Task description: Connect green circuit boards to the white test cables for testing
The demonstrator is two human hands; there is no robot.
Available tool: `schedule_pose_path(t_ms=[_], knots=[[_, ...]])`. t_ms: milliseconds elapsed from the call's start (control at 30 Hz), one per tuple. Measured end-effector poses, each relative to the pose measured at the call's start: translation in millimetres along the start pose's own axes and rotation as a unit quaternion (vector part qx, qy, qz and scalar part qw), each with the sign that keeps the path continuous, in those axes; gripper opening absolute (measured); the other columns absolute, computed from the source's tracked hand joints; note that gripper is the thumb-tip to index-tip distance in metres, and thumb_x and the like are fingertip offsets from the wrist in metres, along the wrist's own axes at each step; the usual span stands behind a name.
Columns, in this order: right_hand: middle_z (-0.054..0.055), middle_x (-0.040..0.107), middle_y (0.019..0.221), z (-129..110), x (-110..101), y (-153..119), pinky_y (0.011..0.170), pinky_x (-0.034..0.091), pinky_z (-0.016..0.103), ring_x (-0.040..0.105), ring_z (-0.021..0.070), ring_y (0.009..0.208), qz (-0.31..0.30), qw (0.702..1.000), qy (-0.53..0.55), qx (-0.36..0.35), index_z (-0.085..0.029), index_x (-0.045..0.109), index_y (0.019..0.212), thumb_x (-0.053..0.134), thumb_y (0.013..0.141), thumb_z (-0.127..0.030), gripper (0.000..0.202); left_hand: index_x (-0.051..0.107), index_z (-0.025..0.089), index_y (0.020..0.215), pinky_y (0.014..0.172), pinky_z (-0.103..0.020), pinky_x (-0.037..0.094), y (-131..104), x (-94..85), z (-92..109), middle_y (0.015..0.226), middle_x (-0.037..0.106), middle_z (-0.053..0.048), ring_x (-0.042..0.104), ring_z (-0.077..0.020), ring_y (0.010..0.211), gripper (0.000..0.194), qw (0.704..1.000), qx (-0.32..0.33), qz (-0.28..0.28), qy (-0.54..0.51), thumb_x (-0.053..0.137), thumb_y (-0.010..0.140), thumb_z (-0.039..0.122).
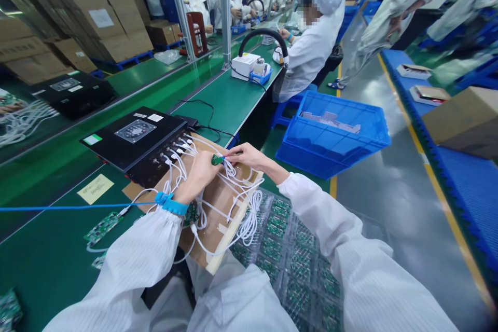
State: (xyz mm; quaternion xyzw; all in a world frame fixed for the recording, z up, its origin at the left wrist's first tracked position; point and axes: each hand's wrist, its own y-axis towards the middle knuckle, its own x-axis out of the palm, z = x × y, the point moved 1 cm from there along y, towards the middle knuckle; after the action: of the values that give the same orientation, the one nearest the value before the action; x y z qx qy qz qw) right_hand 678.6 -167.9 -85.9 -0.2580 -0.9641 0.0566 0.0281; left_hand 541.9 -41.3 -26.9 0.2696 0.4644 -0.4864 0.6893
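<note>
My left hand (203,168) is closed on a small green circuit board (217,159) above a cardboard-covered board (218,202). My right hand (246,155) pinches at the board's right end, where a white cable meets it; the fingertips of both hands nearly touch. White cables (249,220) lie coiled over the cardboard and hang past its right edge. Several of them plug into the front of a black box (136,137) with a round fan grille. Another green circuit board (191,213) sits partly hidden under my left wrist, which wears a blue strap (171,203).
Circuit boards in clear trays (288,249) lie below right. A cabled green board (104,227) and a yellow note (95,188) are on the green bench (46,249). A blue crate (334,140) stands beyond; a person in white (315,52) sits behind it.
</note>
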Motion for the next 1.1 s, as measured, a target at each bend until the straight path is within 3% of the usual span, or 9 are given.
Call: schedule_pose_path(t_ms=[233,333,433,567,700,833,967,1100], knots=[[0.001,0.079,0.075,1,-1,1,0.07,0.059,0.021,0.07,0.0113,0.066,0.017,0.999,-0.042,-0.001,-0.016,0.085,0.093,0.085,0.078,-0.021,0.016,0.073,0.013,0.078,0.062,-0.03,0.032,6,7.5,-6,0.075,0.069,-0.009,0.06,-0.0191,0.07,0.019,0.998,0.029,0.009,0.048,0.06,0.087,0.023],[0.002,0.08,0.079,-2,2,-2,0.073,0.061,0.022,0.071,0.012,0.069,0.003,1.0,-0.025,0.014,-0.017,0.084,0.091,0.084,0.083,-0.031,0.017,0.075,0.013,0.086,0.067,-0.031,0.037,8,9.8,-8,0.087,0.074,-0.012,0.064,-0.0214,0.078,0.018,0.996,0.044,0.017,0.071,0.059,0.089,0.022],[0.002,0.077,0.073,-5,5,-5,0.066,0.059,0.021,0.068,0.0108,0.063,0.001,0.999,-0.029,0.022,-0.015,0.082,0.087,0.085,0.081,-0.042,0.027,0.075,0.012,0.089,0.069,-0.031,0.04,10,11.2,-8,0.093,0.075,-0.015,0.066,-0.0224,0.081,0.019,0.996,0.05,0.012,0.079,0.056,0.088,0.018],[0.001,0.075,0.068,-4,4,-3,0.059,0.054,0.019,0.065,0.0101,0.059,-0.014,0.999,-0.035,0.034,-0.015,0.08,0.084,0.089,0.076,-0.042,0.03,0.074,0.012,0.084,0.066,-0.031,0.037,9,9.7,-5,0.089,0.074,-0.015,0.065,-0.0218,0.078,0.018,0.996,0.057,-0.012,0.074,0.057,0.088,0.019],[0.001,0.075,0.068,-3,-2,2,0.059,0.054,0.019,0.066,0.011,0.059,-0.033,0.998,-0.037,0.047,-0.015,0.078,0.083,0.091,0.074,-0.035,0.026,0.074,0.013,0.079,0.062,-0.03,0.033,3,2.3,0,0.075,0.071,-0.011,0.06,-0.0194,0.068,0.019,0.997,0.052,-0.045,0.042,0.063,0.088,0.025],[0.001,0.077,0.071,-4,-4,6,0.059,0.056,0.02,0.069,0.0127,0.062,-0.035,0.995,-0.08,0.052,-0.015,0.076,0.084,0.089,0.073,-0.027,0.021,0.077,0.013,0.086,0.066,-0.028,0.038,-3,-6.2,2,0.078,0.073,-0.007,0.061,-0.0176,0.072,0.014,0.993,0.09,-0.07,-0.027,0.066,0.086,0.023],[0.0,0.074,0.066,-4,2,12,0.053,0.052,0.02,0.067,0.0124,0.057,-0.012,0.983,-0.178,0.038,-0.014,0.074,0.081,0.083,0.075,-0.016,0.01,0.079,0.015,0.093,0.07,-0.028,0.041,-7,-15.7,-2,0.08,0.074,-0.007,0.063,-0.0181,0.075,0.017,0.991,0.088,-0.033,-0.093,0.075,0.081,0.027],[0.001,0.075,0.067,-5,8,16,0.051,0.047,0.018,0.069,0.0132,0.06,0.052,0.96,-0.275,0.025,-0.014,0.072,0.074,0.083,0.073,-0.014,0.012,0.078,0.015,0.094,0.061,-0.028,0.042,-17,-28.7,-10,0.081,0.073,-0.006,0.058,-0.0153,0.062,0.031,0.98,0.043,0.004,-0.192,0.083,0.076,0.039]])
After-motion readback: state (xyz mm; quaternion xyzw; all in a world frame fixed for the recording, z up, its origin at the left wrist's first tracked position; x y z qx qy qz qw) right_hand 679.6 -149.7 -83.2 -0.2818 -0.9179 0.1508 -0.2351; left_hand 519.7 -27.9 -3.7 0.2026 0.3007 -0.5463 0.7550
